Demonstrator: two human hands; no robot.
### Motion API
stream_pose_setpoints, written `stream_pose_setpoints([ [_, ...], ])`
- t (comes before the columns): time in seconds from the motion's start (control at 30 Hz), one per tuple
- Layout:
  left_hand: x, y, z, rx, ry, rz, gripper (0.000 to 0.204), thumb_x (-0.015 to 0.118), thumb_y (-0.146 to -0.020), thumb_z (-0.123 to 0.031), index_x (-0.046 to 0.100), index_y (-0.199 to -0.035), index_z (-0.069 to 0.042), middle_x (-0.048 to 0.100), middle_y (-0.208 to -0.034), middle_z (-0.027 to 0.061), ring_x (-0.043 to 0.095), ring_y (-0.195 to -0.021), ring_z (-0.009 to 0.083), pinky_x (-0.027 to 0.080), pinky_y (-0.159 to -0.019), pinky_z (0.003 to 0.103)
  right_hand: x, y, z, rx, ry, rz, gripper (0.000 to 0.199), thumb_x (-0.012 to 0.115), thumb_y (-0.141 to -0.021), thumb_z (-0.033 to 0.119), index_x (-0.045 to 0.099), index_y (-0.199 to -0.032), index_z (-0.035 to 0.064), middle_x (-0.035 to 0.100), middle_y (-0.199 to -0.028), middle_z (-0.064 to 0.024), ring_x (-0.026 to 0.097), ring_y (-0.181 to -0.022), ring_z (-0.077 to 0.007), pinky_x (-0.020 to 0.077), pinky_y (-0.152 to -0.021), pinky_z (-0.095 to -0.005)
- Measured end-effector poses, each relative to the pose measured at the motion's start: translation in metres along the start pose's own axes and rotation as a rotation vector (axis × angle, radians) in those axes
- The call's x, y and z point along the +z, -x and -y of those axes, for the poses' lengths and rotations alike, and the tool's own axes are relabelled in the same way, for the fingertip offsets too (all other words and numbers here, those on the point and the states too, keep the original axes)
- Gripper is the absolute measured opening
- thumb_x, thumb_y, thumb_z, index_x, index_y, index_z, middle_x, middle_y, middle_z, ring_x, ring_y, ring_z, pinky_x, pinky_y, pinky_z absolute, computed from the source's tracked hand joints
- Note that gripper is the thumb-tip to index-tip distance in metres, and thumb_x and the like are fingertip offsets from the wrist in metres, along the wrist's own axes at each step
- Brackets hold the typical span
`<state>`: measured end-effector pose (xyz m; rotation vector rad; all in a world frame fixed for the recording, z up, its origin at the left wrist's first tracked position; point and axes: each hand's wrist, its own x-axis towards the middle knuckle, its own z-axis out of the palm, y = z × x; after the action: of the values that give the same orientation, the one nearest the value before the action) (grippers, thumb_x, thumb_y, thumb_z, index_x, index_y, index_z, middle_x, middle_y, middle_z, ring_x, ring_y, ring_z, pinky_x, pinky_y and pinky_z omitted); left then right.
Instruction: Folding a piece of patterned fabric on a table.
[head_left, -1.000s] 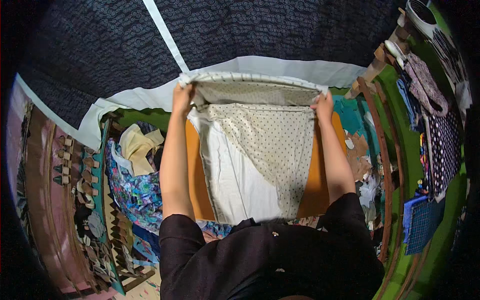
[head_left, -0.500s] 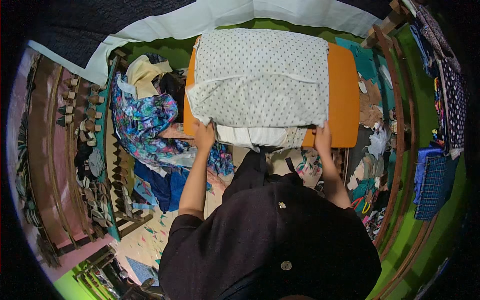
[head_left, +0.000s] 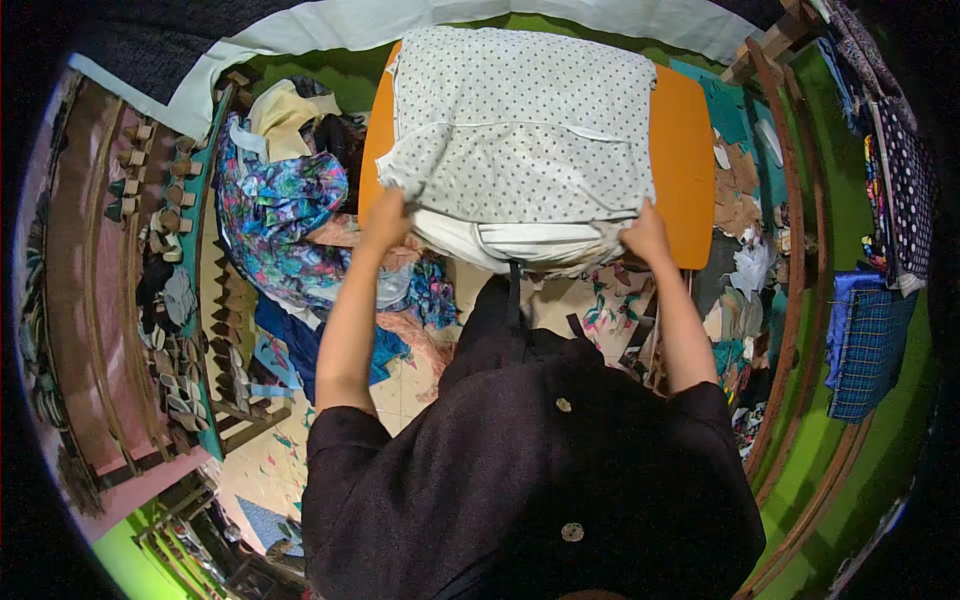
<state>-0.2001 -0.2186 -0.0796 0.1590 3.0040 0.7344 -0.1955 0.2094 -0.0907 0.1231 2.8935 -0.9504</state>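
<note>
A white cloth with small dark dots (head_left: 520, 130) lies spread over an orange tabletop (head_left: 683, 170). Its near edge bulges over the front of the table, where plain white folds (head_left: 540, 245) hang below the dotted part. My left hand (head_left: 386, 218) grips the near left corner of this cloth, fingers closed round it. On the opposite side my right hand (head_left: 645, 236) pinches the near right corner. Between both hands the front edge is drawn fairly straight. What lies under the folds is hidden.
Left of the table is a heap of floral fabric (head_left: 285, 205) with a cream cloth (head_left: 282, 118) on top. Racks with shoe-like forms (head_left: 172, 195) stand farther left. On the right are a wooden rail (head_left: 790, 200), scraps (head_left: 738, 180) and hanging plaid cloth (head_left: 868, 355).
Both hands have shifted upward in the picture, the left also outward to the left. The cloth's front edge has come up, and its dotted surface looks flatter.
</note>
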Motion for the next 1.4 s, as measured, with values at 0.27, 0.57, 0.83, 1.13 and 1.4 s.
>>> stream_pose_setpoints([
  [0.27, -0.043, 0.001, 0.007, 0.203, -0.521, -0.19, 0.028, 0.053, -0.06, 0.001, 0.054, -0.087, -0.003, 0.051, -0.082, 0.0123, 0.049, -0.078, 0.0328, 0.043, -0.067, 0.041, -0.041, 0.001, 0.015, -0.051, 0.386, -0.076, 0.042, 0.051, -0.063, 0.005, 0.045, -0.104, -0.0006, 0.058, -0.079, -0.0221, 0.055, -0.078, -0.04, 0.0399, -0.074, -0.0452],
  [0.57, 0.064, 0.01, 0.019, -0.237, 0.559, -0.614, 0.033, 0.042, -0.072, -0.004, 0.054, -0.102, 0.003, 0.055, -0.105, 0.0184, 0.051, -0.096, 0.0298, 0.039, -0.081, 0.033, 0.027, 0.001, -0.029, 0.219, -0.502, 0.089, 0.06, 0.052, -0.066, 0.017, 0.036, -0.118, -0.0064, 0.044, -0.114, -0.025, 0.043, -0.107, -0.0354, 0.0354, -0.085, -0.0387],
  [0.83, 0.038, 0.048, -0.015, -0.347, -0.178, -0.099, 0.046, 0.067, -0.062, -0.019, 0.049, -0.097, 0.003, 0.046, -0.104, 0.0187, 0.055, -0.078, 0.0346, 0.045, -0.069, 0.038, 0.008, 0.021, -0.002, 0.145, 0.136, 0.15, 0.057, 0.065, -0.058, 0.009, 0.035, -0.103, -0.0049, 0.048, -0.102, -0.0286, 0.048, -0.097, -0.0392, 0.0392, -0.08, -0.0398],
  [1.13, -0.013, 0.045, 0.003, -0.053, -0.345, -0.445, 0.024, 0.061, -0.06, -0.013, 0.051, -0.078, 0.0, 0.047, -0.09, 0.0138, 0.054, -0.072, 0.0328, 0.045, -0.057, 0.041, -0.038, 0.028, -0.021, -0.096, 0.52, -0.122, 0.046, 0.063, -0.063, 0.012, 0.041, -0.101, 0.0012, 0.051, -0.095, -0.0166, 0.049, -0.09, -0.0367, 0.041, -0.071, -0.0423],
  [1.4, -0.023, 0.038, -0.014, -0.133, 0.003, -0.305, 0.04, 0.058, -0.069, -0.028, 0.052, -0.098, 0.0, 0.051, -0.1, 0.0199, 0.052, -0.085, 0.0359, 0.042, -0.071, 0.041, -0.026, 0.01, -0.052, 0.012, -0.177, -0.003, 0.04, 0.057, -0.072, 0.02, 0.047, -0.104, -0.0016, 0.053, -0.1, -0.0208, 0.05, -0.096, -0.0331, 0.0384, -0.08, -0.0357],
])
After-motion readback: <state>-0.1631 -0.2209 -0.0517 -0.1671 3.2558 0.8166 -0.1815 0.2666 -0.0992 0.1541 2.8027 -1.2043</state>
